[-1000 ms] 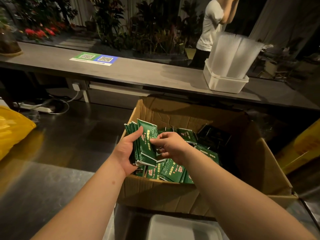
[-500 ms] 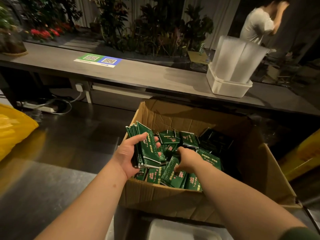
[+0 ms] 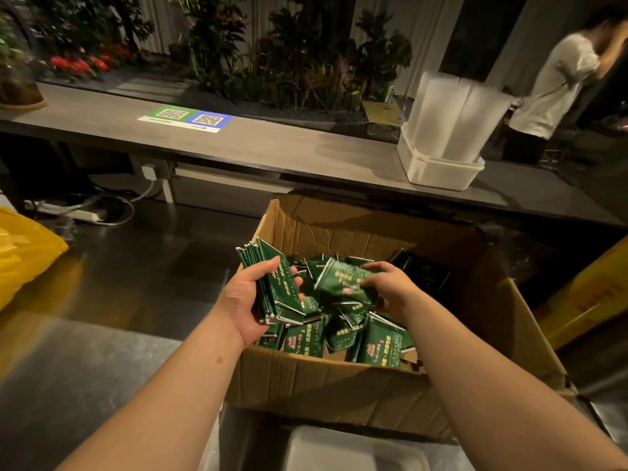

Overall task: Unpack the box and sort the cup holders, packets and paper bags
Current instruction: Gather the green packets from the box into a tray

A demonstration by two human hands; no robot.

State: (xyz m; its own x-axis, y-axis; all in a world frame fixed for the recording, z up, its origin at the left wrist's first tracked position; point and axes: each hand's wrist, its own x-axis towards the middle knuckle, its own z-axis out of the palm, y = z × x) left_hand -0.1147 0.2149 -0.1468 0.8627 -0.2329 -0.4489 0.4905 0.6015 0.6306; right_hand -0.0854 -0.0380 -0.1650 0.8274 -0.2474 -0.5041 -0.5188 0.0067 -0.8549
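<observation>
Sorting looked far from done: the left hand (image 3: 249,302) curled round a stack of green packets (image 3: 277,288) above the cardboard box (image 3: 326,385), the right hand (image 3: 390,287) pinched another packet (image 3: 339,283), and many loose packets (image 3: 373,345) lay inside, unsorted

Brown corrugated cardboard box (image 3: 326,385): matt, rough, walls creased and dented.
Green rectangular packets (image 3: 377,345): glossy printed film, silvery foil at the sealed edges.
Steel surface (image 3: 102,334): brushed metal, semi-gloss, streaked with reflections.
Yellow plastic bag (image 3: 23,253), left edge of the steel surface: smooth, shiny.
White plastic tub (image 3: 438,171): matt, on the grey upper surface (image 3: 272,147), which is matt and faintly grained.
Pale plastic tray (image 3: 353,450), near edge: smooth, satin.
</observation>
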